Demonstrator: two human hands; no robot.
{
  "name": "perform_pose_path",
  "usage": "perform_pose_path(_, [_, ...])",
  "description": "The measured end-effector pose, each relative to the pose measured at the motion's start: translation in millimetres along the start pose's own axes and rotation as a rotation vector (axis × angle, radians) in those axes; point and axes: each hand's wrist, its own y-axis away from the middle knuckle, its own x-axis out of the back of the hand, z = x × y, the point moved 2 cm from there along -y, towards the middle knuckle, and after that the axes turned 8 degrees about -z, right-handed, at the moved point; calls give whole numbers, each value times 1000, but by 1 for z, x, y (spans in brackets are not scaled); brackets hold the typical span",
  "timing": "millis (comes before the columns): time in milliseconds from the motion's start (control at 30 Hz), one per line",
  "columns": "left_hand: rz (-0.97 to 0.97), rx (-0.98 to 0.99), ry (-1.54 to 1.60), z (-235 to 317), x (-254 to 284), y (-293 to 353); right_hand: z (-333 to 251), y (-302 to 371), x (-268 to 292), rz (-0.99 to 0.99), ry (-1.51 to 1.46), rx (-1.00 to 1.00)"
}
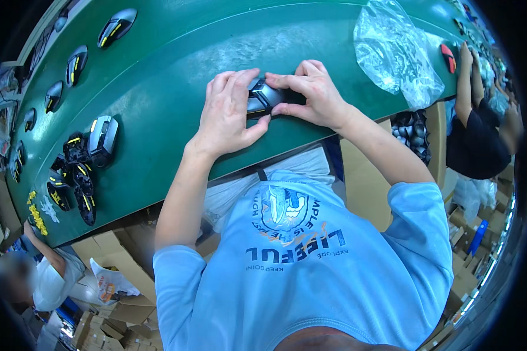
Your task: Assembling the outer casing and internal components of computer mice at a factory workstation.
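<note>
Between my two hands, low over the green work table, is a grey and black computer mouse. My left hand closes round its left end, the thumb along the near side and the fingers over the far side. At its right end my right hand pinches it with thumb and forefinger. Part of the mouse is hidden behind my fingers, and its underside cannot be seen.
The green table carries a row of grey mice at far left. Black mouse parts lie nearer, beside small yellow pieces. At right are a clear plastic bag and a red mouse. Other people work at both sides.
</note>
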Motion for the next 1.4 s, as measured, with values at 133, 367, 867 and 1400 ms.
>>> perform_pose_path(133, [214, 124, 358, -4, 18, -13, 3, 5, -3, 4, -10, -56])
perform_pose_path(367, [221, 23, 1028, 53, 5, -76, 8, 6, -12, 101, 39, -26])
perform_pose_path(867, [-160, -48, -127, -27, 14, -38, 5, 10, 4, 151, -161, -195])
perform_pose_path(1400, [-362, 898, -840, -101, 199, 87, -3, 0, 11, 100, -41, -184])
